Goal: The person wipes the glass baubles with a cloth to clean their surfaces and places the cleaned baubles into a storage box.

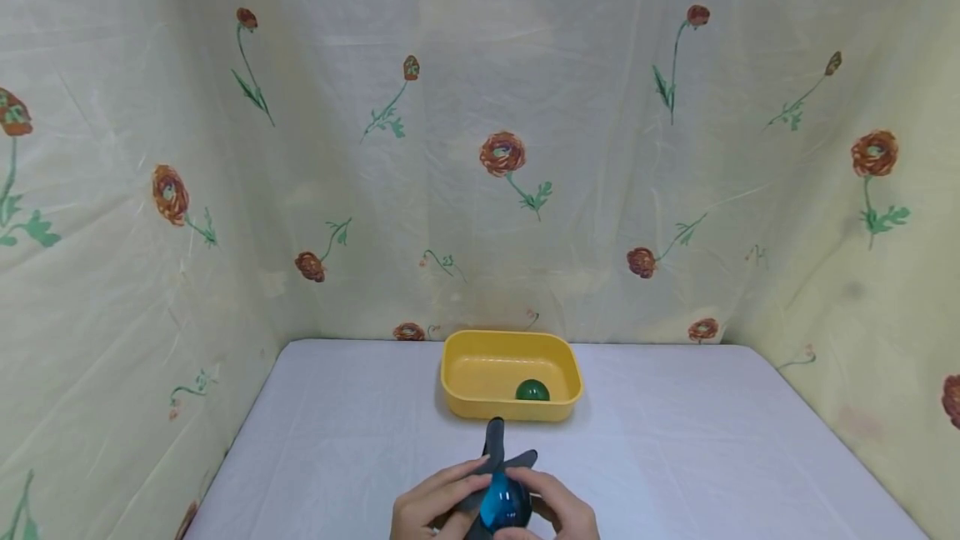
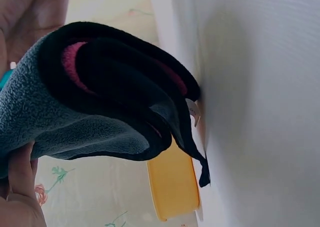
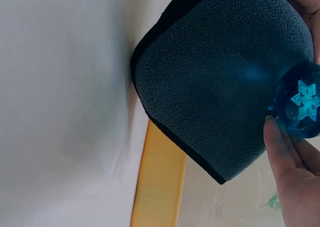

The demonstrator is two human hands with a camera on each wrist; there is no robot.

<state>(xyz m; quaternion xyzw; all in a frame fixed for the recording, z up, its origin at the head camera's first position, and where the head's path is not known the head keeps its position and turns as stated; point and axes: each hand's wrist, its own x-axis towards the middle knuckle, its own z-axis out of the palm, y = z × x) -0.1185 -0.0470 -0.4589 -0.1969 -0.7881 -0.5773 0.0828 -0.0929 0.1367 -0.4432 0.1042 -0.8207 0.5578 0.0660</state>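
A clear blue ball [image 1: 506, 507] with a white snowflake shape inside is at the bottom centre of the head view. My right hand [image 1: 561, 508] grips it with fingers and thumb, and in the right wrist view its fingertips press against the underside of the ball. A dark grey cloth [image 3: 215, 82] with black edging hangs behind and against the ball, gripped in my left hand [image 1: 433, 505]. Pink shows inside its folds in the left wrist view. Part of the left hand is hidden by the cloth.
Beyond the hands, a yellow plastic basin [image 1: 498, 410] stands near the back edge of the white-covered table [image 1: 337, 432]. A green ball [image 1: 532, 391] lies inside it, towards the front right. Flower-patterned curtains [image 1: 570, 107] enclose the back and both sides.
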